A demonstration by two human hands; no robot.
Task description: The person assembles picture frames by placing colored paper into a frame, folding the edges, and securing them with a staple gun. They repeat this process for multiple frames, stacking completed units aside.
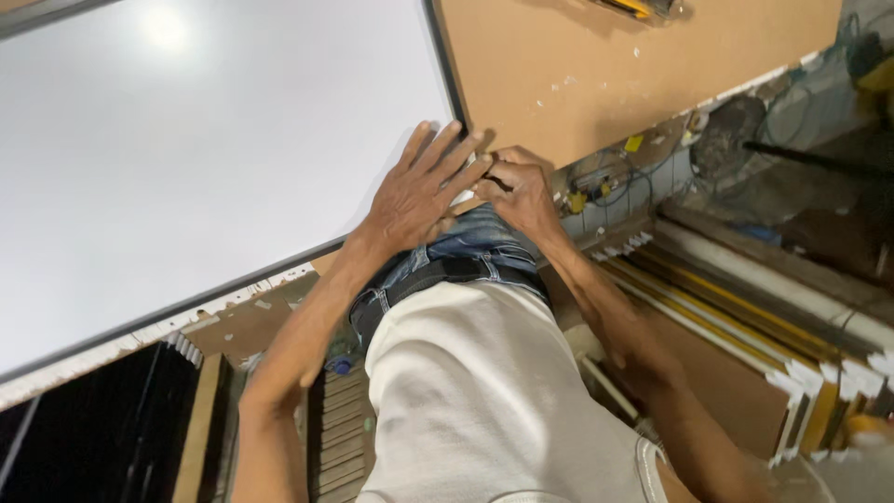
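Observation:
A large white panel (pixel 186 140) in a thin dark frame (pixel 445 65) lies on a brown work board (pixel 596 65). My left hand (pixel 419 191) rests flat on the panel's near corner, fingers spread and holding nothing. Right beside it, my right hand (pixel 517 191) has its fingers curled around that same corner of the frame, at the board's edge. What the right fingers pinch is hidden. My white shirt and jeans fill the lower middle of the view.
A yellow and black tool (pixel 638 7) lies at the far edge of the brown board. Long frame mouldings (pixel 745 317) are stacked low on the right. Wires and small yellow parts (pixel 605 182) hang under the board's edge. A dark gap (pixel 84 428) opens at lower left.

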